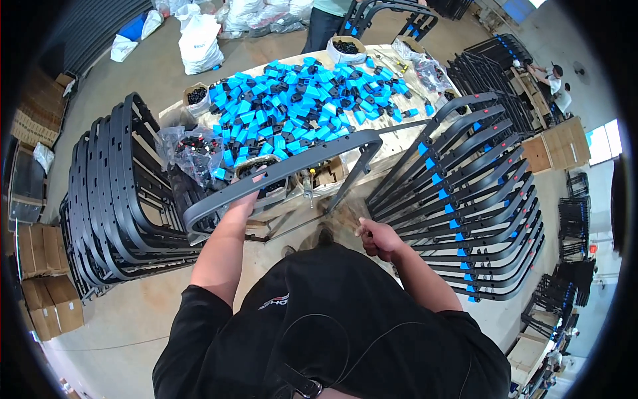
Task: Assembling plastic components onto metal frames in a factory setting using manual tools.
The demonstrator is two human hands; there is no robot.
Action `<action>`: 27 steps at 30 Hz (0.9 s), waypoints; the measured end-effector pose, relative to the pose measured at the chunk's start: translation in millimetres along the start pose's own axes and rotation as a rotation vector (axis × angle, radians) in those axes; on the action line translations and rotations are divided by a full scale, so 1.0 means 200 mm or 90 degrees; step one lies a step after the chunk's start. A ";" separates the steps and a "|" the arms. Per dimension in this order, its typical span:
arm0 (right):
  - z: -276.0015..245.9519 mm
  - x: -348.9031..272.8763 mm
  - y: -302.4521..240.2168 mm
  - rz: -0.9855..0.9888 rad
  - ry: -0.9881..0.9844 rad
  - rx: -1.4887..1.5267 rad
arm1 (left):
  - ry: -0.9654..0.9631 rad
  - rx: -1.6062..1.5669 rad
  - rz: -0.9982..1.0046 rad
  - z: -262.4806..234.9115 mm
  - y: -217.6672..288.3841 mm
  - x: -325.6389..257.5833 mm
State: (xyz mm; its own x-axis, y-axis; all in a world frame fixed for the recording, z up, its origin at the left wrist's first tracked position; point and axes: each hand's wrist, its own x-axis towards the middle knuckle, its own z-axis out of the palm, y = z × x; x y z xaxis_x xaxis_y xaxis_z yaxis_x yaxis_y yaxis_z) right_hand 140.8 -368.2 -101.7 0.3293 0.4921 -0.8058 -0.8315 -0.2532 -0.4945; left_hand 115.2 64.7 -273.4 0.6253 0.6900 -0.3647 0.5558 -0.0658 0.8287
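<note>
A dark grey tubular frame (pixel 299 159) with rounded corners stands tilted against the near side of the worktable. My left hand (pixel 248 199) reaches under its top bar, close to a container of small black parts (pixel 271 189); the bar hides its fingers. To the right of the frame, my right hand (pixel 377 238) is closed, fingers curled, in front of my body. Whatever it may hold is too small to make out. A screwdriver-like tool with a yellow part (pixel 308 183) lies at the table's near edge.
Blue-and-black plastic pieces (pixel 286 106) heap the wooden table (pixel 392 141). Stacked dark frames stand at left (pixel 113 193); more frames with blue pieces (pixel 465 213) stand at right. A clear bag of small parts (pixel 196 149) lies at the table's left. A person (pixel 325 26) stands beyond.
</note>
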 end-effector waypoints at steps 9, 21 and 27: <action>-0.22 0.03 0.08 -0.147 0.207 0.143 | -0.065 -0.113 0.094 -0.01 0.27 -0.57; -0.41 0.04 -0.34 -0.206 -0.176 0.039 | -0.373 -0.151 0.080 0.50 0.92 -1.15; -0.60 0.15 -0.44 -0.159 -0.303 0.049 | -0.380 -0.143 0.068 0.83 1.05 -1.24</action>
State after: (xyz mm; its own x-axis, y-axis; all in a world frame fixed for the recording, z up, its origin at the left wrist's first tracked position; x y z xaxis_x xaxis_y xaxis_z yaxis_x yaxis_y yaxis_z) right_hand 277.8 -431.6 -120.6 0.2978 0.8565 -0.4215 -0.7902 -0.0266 -0.6123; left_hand 167.6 -239.6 -78.7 0.9036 0.1643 -0.3956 0.3865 0.0852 0.9183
